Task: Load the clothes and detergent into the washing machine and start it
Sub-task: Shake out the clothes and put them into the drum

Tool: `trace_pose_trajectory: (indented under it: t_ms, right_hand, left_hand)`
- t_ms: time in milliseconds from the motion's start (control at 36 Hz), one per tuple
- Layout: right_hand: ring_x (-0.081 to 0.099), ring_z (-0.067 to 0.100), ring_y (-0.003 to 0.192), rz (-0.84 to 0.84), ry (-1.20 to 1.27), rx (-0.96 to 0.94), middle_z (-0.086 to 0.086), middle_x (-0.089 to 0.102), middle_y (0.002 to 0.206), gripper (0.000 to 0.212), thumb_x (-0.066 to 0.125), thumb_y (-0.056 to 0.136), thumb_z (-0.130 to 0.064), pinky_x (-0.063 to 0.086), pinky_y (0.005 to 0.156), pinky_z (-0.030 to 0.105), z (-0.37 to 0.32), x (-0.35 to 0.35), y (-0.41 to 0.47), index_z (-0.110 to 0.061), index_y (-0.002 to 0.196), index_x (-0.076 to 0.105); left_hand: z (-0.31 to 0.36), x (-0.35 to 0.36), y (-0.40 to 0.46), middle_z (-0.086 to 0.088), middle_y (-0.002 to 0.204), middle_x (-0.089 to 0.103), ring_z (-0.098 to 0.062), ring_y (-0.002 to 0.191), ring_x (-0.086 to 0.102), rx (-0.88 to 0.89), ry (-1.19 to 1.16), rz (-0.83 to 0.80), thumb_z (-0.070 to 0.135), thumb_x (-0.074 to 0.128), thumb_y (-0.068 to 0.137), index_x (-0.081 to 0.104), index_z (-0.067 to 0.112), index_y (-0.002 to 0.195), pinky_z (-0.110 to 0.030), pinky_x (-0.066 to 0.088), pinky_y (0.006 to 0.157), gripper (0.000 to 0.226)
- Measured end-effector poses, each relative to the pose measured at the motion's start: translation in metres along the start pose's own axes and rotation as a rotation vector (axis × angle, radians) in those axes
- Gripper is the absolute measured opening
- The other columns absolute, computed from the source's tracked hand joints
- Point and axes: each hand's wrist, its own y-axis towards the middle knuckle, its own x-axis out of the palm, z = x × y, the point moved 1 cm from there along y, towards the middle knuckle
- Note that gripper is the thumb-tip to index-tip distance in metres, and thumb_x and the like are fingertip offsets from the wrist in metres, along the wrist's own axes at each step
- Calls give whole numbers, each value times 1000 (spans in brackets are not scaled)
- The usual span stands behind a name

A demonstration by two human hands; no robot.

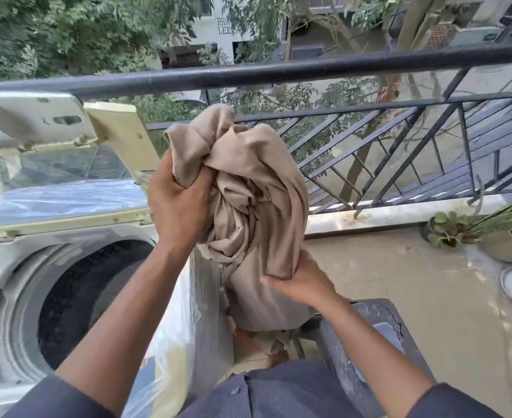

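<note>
Both hands hold a bunched beige garment [248,188] up beside the open top-loading washing machine [22,267]. The left hand [178,203] grips its upper folds; the right hand [301,282] pinches the lower part (the hem hangs further down). The machine's lid [67,164] stands raised, and the dark drum [77,300] shows below. A black railing [279,72] runs behind, with potted plants [490,233] on the tiled floor at right.

Single head view, looking down-forward, close over balcony railing [279,72].
</note>
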Motion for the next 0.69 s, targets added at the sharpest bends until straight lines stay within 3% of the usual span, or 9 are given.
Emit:
trace_pose_trajectory:
  t_ms: [83, 167, 222, 333, 417, 500, 556, 639, 694]
  right_hand:
    - [60, 33, 126, -40, 14, 69, 9, 62, 140, 72, 49, 93, -72, 50, 99, 38, 7, 9, 10, -22, 146, 48]
    - [59, 35, 125, 42, 26, 19, 10, 58, 143, 44, 47, 102, -47, 47, 93, 35, 8, -8, 18, -23, 137, 57]
    - [63, 38, 120, 48, 9, -10, 14, 62, 136, 32, 46, 103, -41, 49, 91, 37, 6, -26, 22, -19, 115, 66]
    - [62, 40, 113, 153, 7, -72, 20, 67, 124, 41, 44, 89, -38, 53, 91, 42, -3, -61, 15, -12, 113, 65]
    - [57, 43, 118, 245, 83, -131, 26, 63, 128, 42, 47, 100, -36, 48, 89, 41, -21, -82, -1, -1, 118, 63]
    - [62, 34, 114, 308, 272, -245, 13, 69, 118, 34, 52, 92, -33, 50, 88, 39, -42, -95, -19, -9, 112, 67]
    - [64, 16, 97, 316, 433, -341, -5, 72, 94, 16, 58, 94, -21, 49, 75, 28, -53, -99, -28, -9, 94, 68]
    - [56, 3, 81, 279, 605, -484, -16, 68, 77, 14, 59, 97, -5, 44, 62, 19, -67, -108, -43, -7, 87, 68]
    - [60, -6, 76, 244, 673, -575, -23, 70, 76, 24, 59, 97, 0, 46, 65, 8, -77, -111, -52, -17, 84, 69]
  left_hand:
    - [3, -2, 1, 4, 97, 80, -17, 93, 75, 18, 22, 16, 39, 81, 89, 75, 19, 105, -52, 62, 85, 26]
    - [-5, -9, 2, 6, 97, 78, -18, 95, 74, 20, 86, 6, 38, 79, 89, 72, 23, 107, -54, 60, 86, 24]
    - [-13, -14, -1, 9, 95, 76, -20, 95, 72, 9, 128, -6, 39, 78, 89, 68, 24, 107, -54, 59, 87, 25]
    - [-38, -21, -13, 15, 92, 72, -24, 94, 69, -48, 237, -39, 39, 77, 91, 61, 26, 111, -52, 57, 90, 29]
    - [-52, -20, -21, 15, 99, 73, -19, 97, 69, -92, 285, -61, 38, 76, 93, 60, 33, 118, -49, 57, 92, 30]
    - [-57, -16, -27, 14, 107, 73, -23, 104, 69, -124, 298, -94, 38, 74, 93, 58, 36, 124, -48, 55, 93, 34]
    - [-60, -16, -28, 14, 112, 73, -22, 107, 69, -144, 270, -126, 44, 74, 93, 57, 37, 127, -50, 55, 98, 39]
    - [-58, -17, -27, 14, 130, 69, -13, 121, 68, -128, 145, -247, 55, 84, 83, 47, 32, 142, -51, 55, 106, 73]
    - [-55, -15, -26, 9, 145, 59, -8, 135, 60, -98, 25, -398, 44, 93, 73, 31, 20, 149, -43, 52, 115, 101]
